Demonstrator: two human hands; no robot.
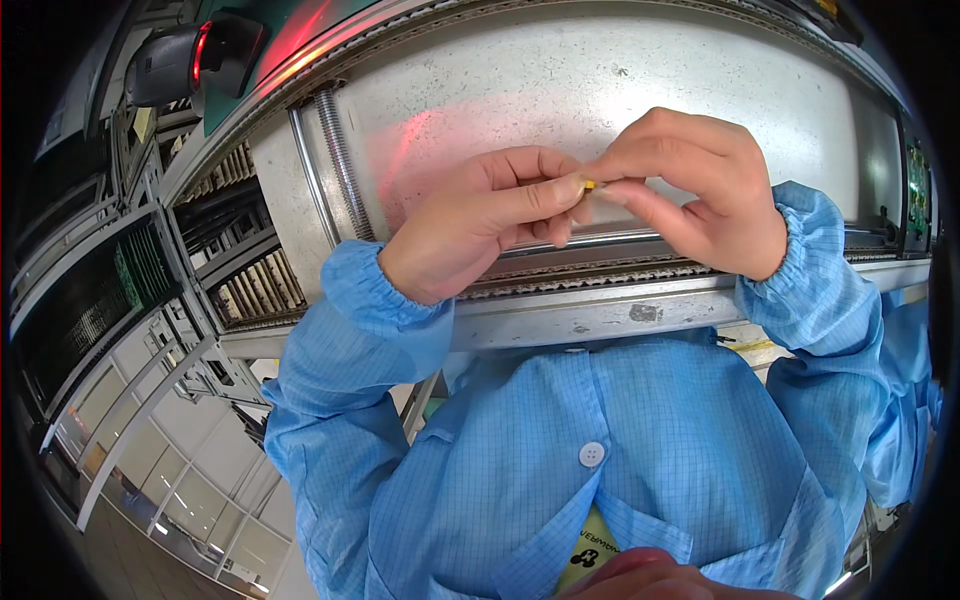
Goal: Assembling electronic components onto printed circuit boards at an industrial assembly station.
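Between my two hands, over the metal bed of a conveyor, is a small yellow piece [589, 185], too small to tell its kind. My left hand [500, 205] pinches it between thumb and forefinger, with the other fingers curled beneath. From the right, my right hand [695, 180] meets it with thumb and forefinger tips closed at the same spot. Most of the piece is hidden by the fingertips. Both wrists come out of blue checked sleeves with elastic cuffs.
A scratched metal plate [500, 75] lies under my hands, edged by a chain rail [600, 278] on my side. A threaded rod [343, 165] crosses at left. A black scanner [170, 62] glows red at the upper left. Green circuit boards [917, 190] stand at the right edge.
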